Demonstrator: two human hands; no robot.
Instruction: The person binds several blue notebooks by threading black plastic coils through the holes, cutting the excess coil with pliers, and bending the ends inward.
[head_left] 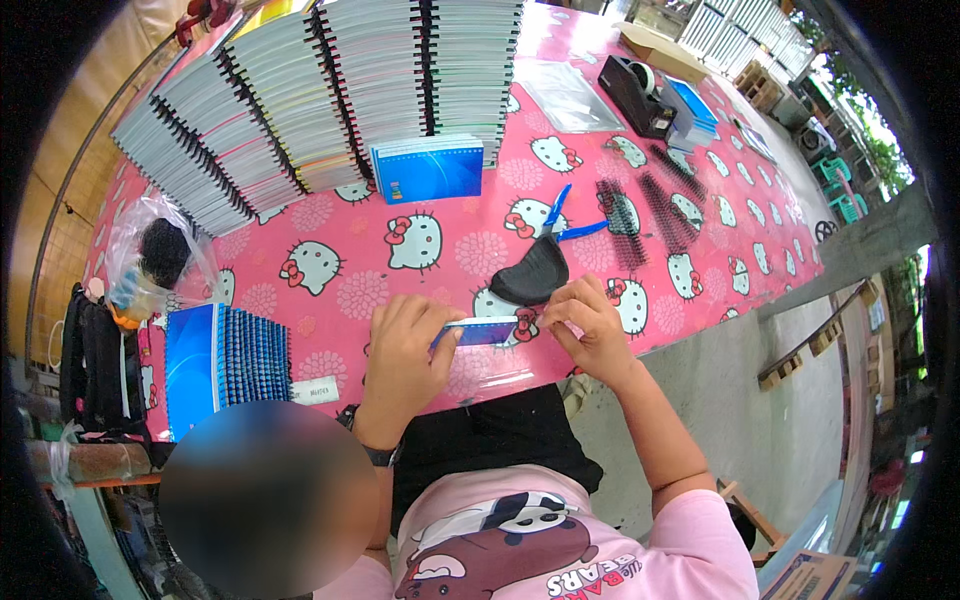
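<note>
My left hand (408,350) grips the left end of a small notebook (485,332) with a blue cover, held edge-on above the table's near edge. At the notebook's right end, my right hand (588,325) has thumb and fingers pinched together; whatever is between them is too small to make out. Just beyond the hands lies a black curved, dish-like object (530,272). Blue-handled pliers (562,222) rest against its far side, their jaws hidden. Several black spiral binding coils (625,225) lie in bunches to the right of the pliers.
Tall stacks of spiral-bound notebooks (380,85) fill the far left, a blue notebook (430,170) before them. More blue notebooks (195,360) stand at near left, beside a plastic bag (165,255). A black tape dispenser (635,95) and clear plastic sheets (570,100) sit far right.
</note>
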